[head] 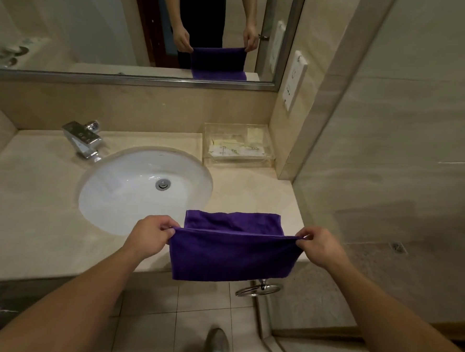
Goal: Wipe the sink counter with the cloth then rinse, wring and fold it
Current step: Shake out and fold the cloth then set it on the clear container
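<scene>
A purple cloth (230,254) is stretched between my two hands over the front right part of the beige counter (33,204). It is doubled over the held edge: one layer hangs toward me past the counter's front edge, the other lies back on the counter. My left hand (151,235) pinches the cloth's left corner. My right hand (317,245) pinches its right corner. The white oval sink (132,191) lies just left of the cloth, with a chrome faucet (84,139) behind it.
A clear plastic box (238,146) with packets stands at the counter's back right. A mirror (99,26) above reflects my hands and the cloth. A glass shower wall (388,185) closes off the right. A chrome towel ring (257,290) hangs below the counter edge.
</scene>
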`<state>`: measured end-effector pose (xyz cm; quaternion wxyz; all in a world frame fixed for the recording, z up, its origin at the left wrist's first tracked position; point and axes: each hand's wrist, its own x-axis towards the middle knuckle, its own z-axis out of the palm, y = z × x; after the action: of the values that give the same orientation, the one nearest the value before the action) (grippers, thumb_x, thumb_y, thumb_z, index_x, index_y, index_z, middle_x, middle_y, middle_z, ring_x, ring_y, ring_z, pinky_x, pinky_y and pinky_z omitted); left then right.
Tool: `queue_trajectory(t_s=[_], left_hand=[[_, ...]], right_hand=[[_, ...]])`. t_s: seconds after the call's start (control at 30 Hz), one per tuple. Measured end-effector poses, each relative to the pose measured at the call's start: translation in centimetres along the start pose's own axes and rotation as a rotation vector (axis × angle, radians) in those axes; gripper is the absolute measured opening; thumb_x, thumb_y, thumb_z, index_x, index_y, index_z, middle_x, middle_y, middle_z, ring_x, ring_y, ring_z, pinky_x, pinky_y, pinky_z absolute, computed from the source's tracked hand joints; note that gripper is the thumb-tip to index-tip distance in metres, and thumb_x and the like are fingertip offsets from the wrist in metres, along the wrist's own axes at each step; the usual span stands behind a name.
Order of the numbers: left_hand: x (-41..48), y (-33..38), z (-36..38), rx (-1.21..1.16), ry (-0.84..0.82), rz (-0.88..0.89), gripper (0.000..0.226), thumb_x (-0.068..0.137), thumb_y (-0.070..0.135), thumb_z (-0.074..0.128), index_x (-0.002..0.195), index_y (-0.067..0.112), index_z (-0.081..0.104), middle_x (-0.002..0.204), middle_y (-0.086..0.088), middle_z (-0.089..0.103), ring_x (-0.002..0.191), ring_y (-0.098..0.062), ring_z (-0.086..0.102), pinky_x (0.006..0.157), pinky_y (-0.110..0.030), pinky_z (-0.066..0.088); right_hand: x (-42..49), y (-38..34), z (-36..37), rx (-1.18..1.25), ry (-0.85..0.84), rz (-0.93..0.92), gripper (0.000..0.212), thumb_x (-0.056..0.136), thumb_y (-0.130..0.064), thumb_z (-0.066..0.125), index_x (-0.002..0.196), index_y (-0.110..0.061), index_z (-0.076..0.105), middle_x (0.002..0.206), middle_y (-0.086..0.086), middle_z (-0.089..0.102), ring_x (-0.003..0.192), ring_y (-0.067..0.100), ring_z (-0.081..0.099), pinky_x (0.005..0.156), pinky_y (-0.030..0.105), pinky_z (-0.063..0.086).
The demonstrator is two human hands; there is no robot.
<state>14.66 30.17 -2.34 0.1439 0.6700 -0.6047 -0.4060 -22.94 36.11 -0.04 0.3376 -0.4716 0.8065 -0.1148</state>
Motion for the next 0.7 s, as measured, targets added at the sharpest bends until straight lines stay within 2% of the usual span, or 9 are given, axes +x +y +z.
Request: queue_trajectory(t_s=[0.13, 0.27, 0.43, 0.57, 0.7], left_hand=[[3.2, 0.3, 0.3, 0.000, 0.026, -0.017, 0.028, 0.094, 0.003, 0.059, 0.084, 0.024, 0.074, 0.079, 0.004, 0.074, 0.072, -0.013, 0.072, 0.071, -0.026, 0.052], [6.4, 0.3, 1.0, 0.051, 0.011, -0.051, 0.026, 0.094, 0.004, 0.058, 0.086, 0.023, 0.074, 0.080, 0.007, 0.073, 0.071, -0.009, 0.070, 0.063, -0.019, 0.046], [9.6, -0.5, 1.8, 0.109, -0.012, -0.089, 0.030, 0.092, 0.005, 0.059, 0.082, 0.030, 0.072, 0.083, 0.007, 0.073, 0.079, -0.016, 0.070, 0.072, -0.027, 0.048], [11.3, -0.8, 2.7, 0.104, -0.032, -0.136, 0.027, 0.092, 0.006, 0.059, 0.084, 0.027, 0.074, 0.085, 0.005, 0.074, 0.082, -0.017, 0.069, 0.078, -0.029, 0.050], [12.4, -1.1, 3.1, 0.113, -0.051, -0.159, 0.027, 0.089, 0.008, 0.058, 0.080, 0.030, 0.071, 0.086, 0.008, 0.073, 0.080, -0.016, 0.068, 0.074, -0.027, 0.047]], right_hand=[[3.7, -1.0, 0.0, -0.021, -0.019, 0.004, 0.018, 0.089, -0.014, 0.064, 0.082, -0.029, 0.066, 0.086, -0.002, 0.071, 0.076, 0.015, 0.064, 0.061, 0.026, 0.046], [7.2, -1.7, 0.3, -0.066, -0.052, -0.005, 0.015, 0.091, -0.014, 0.062, 0.086, -0.028, 0.067, 0.084, -0.005, 0.069, 0.071, 0.009, 0.062, 0.056, 0.022, 0.043], [10.9, -1.6, 1.5, -0.075, -0.106, -0.003, 0.015, 0.090, -0.014, 0.062, 0.084, -0.026, 0.068, 0.085, -0.001, 0.071, 0.077, 0.015, 0.067, 0.059, 0.025, 0.048], [13.1, -1.3, 1.9, -0.125, -0.146, 0.007, 0.016, 0.091, -0.015, 0.063, 0.082, -0.028, 0.067, 0.084, -0.004, 0.070, 0.080, 0.014, 0.066, 0.062, 0.026, 0.049], [14.8, -1.4, 2.2, -0.205, -0.172, -0.022, 0.017, 0.089, -0.014, 0.063, 0.083, -0.029, 0.068, 0.089, -0.007, 0.068, 0.084, 0.014, 0.065, 0.062, 0.025, 0.046]])
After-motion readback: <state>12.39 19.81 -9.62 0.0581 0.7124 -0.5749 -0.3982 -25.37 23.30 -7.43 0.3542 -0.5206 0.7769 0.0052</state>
